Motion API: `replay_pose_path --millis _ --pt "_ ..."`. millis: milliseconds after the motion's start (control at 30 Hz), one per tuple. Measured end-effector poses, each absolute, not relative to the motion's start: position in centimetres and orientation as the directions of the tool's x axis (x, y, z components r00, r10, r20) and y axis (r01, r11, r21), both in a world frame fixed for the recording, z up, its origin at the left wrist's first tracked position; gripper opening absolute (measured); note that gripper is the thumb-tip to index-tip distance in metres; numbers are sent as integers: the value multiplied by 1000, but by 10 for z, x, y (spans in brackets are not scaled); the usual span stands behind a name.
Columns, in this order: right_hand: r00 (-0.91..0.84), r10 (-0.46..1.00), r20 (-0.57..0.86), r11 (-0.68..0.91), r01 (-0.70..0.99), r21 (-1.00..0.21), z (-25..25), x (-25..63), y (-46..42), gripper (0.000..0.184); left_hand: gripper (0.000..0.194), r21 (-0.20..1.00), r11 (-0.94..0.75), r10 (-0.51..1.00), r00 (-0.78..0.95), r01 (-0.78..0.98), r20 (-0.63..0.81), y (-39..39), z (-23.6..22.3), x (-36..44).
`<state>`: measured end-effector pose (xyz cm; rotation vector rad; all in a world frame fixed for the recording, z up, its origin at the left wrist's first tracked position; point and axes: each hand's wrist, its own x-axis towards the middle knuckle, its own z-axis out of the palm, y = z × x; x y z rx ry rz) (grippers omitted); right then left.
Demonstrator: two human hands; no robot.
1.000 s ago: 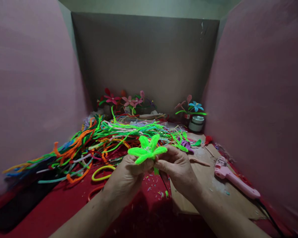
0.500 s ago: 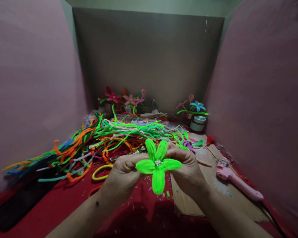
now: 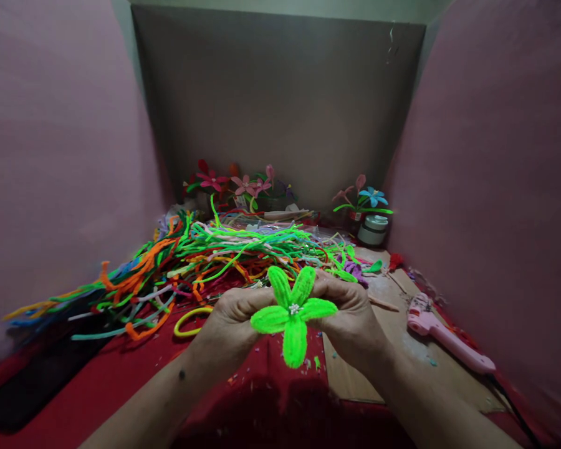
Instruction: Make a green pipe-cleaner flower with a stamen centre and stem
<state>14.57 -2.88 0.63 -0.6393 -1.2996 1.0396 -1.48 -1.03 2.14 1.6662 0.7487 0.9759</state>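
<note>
A bright green pipe-cleaner flower (image 3: 295,338) with several petals and a small whitish centre faces me, held up between both hands. My left hand (image 3: 236,318) is closed behind its left petal; the fingertips are hidden by the flower. My right hand (image 3: 348,315) is closed behind the right petals, its thumb and fingers curled together. What exactly each hand pinches at the back of the flower, petal or stem, cannot be seen. Yellow-handled scissors (image 3: 183,324) lie on the red cloth beside my left wrist.
A large heap of coloured pipe cleaners (image 3: 247,246) spreads behind and left. A pink hot glue gun (image 3: 449,337) rests at right by a cardboard sheet (image 3: 350,374). Finished flowers (image 3: 243,186) and a lidded jar (image 3: 373,231) stand at the back. A dark flat object (image 3: 37,380) lies front left.
The flower has shifted slightly left and turned a little, its upper petals now tilting differently. Both hands keep their closed hold. The camera view has moved slightly.
</note>
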Motion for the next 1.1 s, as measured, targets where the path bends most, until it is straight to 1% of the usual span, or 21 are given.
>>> replay_pose_path --millis 67,133,200,233,267,300,333,367,400,433,500,533,567,633,700,733,800,867,933,1000,1100 --pt "-106 903 417 365 -325 -873 7 147 -26 10 10 962 -272 852 470 20 230 -11 21 -13" --pt "-184 912 365 277 -380 -883 11 153 -23 16 8 974 -228 862 462 -14 208 -12 24 -11" --pt "-236 912 336 243 -350 -905 16 166 -20 25 6 978 -191 873 441 -79 206 -11 29 -9" --pt "-246 910 334 264 -279 -924 18 175 -19 24 5 971 -201 874 424 -127 236 -10 33 -8" --pt "-252 911 326 299 -141 -944 19 184 -19 20 5 967 -205 872 421 -151 251 -8 36 -7" --pt "-247 920 305 324 38 -945 18 194 -20 15 7 948 -250 870 384 -195 308 -4 38 -6" --pt "-238 928 288 344 240 -908 15 204 -21 12 7 932 -276 872 345 -237 346 0 40 -6" --pt "-224 936 271 345 437 -830 10 214 -24 13 7 933 -261 873 351 -249 338 4 41 -5" --pt "-226 942 247 335 601 -726 3 222 -27 16 7 934 -242 877 353 -263 326 8 40 -4" --pt "-228 943 242 331 715 -616 -5 229 -31 24 8 936 -219 883 352 -276 311 13 39 -3" --pt "-268 936 227 345 818 -460 -22 238 -40 50 9 942 -173 882 382 -287 278 20 35 1" --pt "-277 936 217 344 850 -398 -29 241 -43 58 10 944 -153 876 402 -291 266 23 32 3" --pt "-287 934 213 347 869 -352 -35 242 -46 61 9 947 -131 871 422 -294 251 25 29 4" --pt "-304 927 221 362 882 -302 -41 241 -49 57 8 950 -76 871 443 -301 210 29 23 7" --pt "-299 923 243 365 878 -310 -41 240 -50 51 6 945 -13 882 441 -328 165 31 16 7" --pt "-278 926 255 355 870 -341 -40 239 -50 51 5 939 24 886 443 -342 139 32 13 7" --pt "-214 935 283 326 833 -447 -35 237 -49 54 3 923 99 887 453 -373 88 34 7 4" --pt "-170 936 308 326 751 -574 -28 234 -47 56 3 902 186 879 477 -390 25 36 1 2" --pt "-168 930 327 353 656 -667 -21 228 -45 54 5 887 265 851 524 -379 -30 36 -2 1" --pt "-184 921 344 384 589 -711 -12 219 -42 51 11 882 310 813 580 -354 -53 35 -2 1" --pt "-207 903 377 426 551 -718 -1 205 -36 49 17 878 322 784 619 -353 -39 31 0 1"
